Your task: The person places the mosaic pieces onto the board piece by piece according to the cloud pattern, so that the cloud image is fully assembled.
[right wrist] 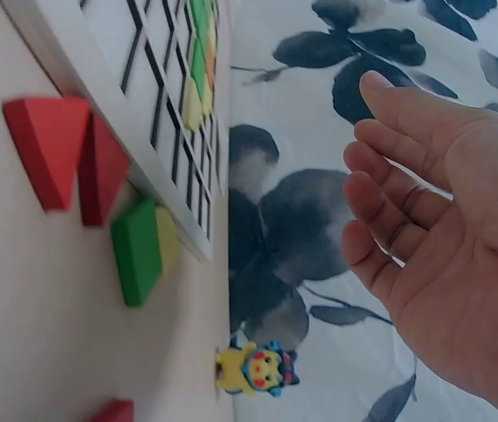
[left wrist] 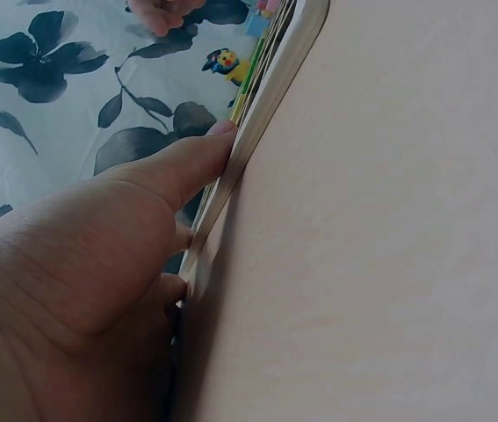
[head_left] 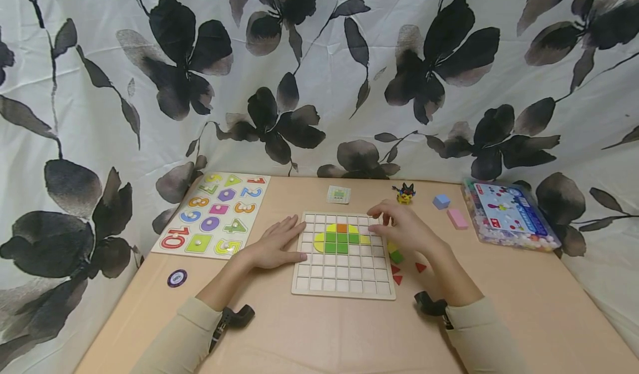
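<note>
A white grid board [head_left: 342, 277] lies mid-table, with green, yellow and orange pieces [head_left: 335, 243] set in its upper squares. My left hand [head_left: 274, 246] rests flat at the board's left edge; in the left wrist view the thumb and fingertips touch its rim. Over the upper right corner hovers my right hand [head_left: 406, 227], its fingers loosely bent, and the right wrist view shows nothing between them. Beside the board's right edge lie a green piece [right wrist: 136, 253], a yellow piece [right wrist: 168, 242] partly behind it, and several red triangles [right wrist: 48, 145].
Behind the board are a small pattern card [head_left: 339, 195] and a yellow figurine [head_left: 405, 193]. A blue block [head_left: 441, 201], a pink block [head_left: 457, 219] and a clear box of beads [head_left: 514, 216] stand right. Left lie a number board [head_left: 212, 213] and a round chip [head_left: 177, 278].
</note>
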`<state>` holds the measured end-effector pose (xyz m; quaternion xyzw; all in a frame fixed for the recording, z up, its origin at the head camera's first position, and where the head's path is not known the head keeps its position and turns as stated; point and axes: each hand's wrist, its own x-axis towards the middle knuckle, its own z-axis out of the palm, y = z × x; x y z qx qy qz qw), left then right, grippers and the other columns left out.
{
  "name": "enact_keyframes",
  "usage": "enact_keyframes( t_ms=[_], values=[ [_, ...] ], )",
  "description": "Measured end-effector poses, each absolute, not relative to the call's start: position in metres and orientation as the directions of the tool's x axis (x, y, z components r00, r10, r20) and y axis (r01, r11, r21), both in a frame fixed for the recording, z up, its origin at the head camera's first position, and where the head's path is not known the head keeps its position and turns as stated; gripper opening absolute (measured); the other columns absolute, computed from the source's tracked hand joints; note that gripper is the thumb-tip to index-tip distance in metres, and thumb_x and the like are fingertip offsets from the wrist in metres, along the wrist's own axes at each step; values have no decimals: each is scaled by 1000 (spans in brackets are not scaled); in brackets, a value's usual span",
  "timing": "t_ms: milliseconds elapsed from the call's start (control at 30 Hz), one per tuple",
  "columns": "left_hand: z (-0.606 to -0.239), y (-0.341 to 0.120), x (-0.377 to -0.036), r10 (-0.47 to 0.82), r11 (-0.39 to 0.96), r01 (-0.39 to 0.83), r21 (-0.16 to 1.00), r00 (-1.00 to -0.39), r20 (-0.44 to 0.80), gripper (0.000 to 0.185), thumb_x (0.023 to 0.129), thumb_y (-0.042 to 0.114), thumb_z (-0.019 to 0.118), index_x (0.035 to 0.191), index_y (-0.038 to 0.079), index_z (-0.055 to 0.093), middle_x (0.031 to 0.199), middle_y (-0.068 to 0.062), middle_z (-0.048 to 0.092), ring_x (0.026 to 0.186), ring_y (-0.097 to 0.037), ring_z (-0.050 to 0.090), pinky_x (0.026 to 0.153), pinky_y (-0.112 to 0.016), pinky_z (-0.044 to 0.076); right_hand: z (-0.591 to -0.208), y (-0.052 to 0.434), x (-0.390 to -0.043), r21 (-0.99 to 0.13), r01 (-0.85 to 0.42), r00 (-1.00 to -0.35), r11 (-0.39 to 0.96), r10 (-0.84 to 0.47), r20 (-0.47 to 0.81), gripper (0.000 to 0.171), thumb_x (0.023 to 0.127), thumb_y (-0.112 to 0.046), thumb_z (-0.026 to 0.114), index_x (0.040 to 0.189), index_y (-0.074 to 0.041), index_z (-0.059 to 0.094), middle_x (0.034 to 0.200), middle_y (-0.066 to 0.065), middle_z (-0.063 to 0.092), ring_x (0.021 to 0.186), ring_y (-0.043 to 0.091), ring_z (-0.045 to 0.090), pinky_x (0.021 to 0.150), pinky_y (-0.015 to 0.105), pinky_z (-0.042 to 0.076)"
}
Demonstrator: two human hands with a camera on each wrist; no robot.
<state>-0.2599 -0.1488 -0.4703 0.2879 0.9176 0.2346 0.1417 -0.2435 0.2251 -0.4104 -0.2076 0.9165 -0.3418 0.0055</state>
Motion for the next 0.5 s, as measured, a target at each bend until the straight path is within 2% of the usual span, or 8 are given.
enact_keyframes(
  t_ms=[200, 500],
  values=[
    [-470, -149, -259, 594, 723, 461, 514, -795, -123, 93, 97, 61, 63, 168, 19, 22, 176, -12, 4, 164, -31, 0, 132, -53, 3, -406, 238, -245, -648, -353, -923, 675, -364, 123, 27, 98, -25, 74, 125, -20, 71, 115, 1, 69, 94, 21, 57, 77, 35, 51],
    [-471, -149, -260, 596, 719, 464, 517, -794, -116, 93, 97, 61, 63, 168, 17, 23, 176, -13, 5, 164, -32, 1, 132, -54, 3, -406, 255, -250, -645, -361, -920, 674, -369, 129, 29, 96, -22, 77, 123, -15, 73, 112, 9, 72, 91, 21, 57, 76, 30, 50]
  ],
)
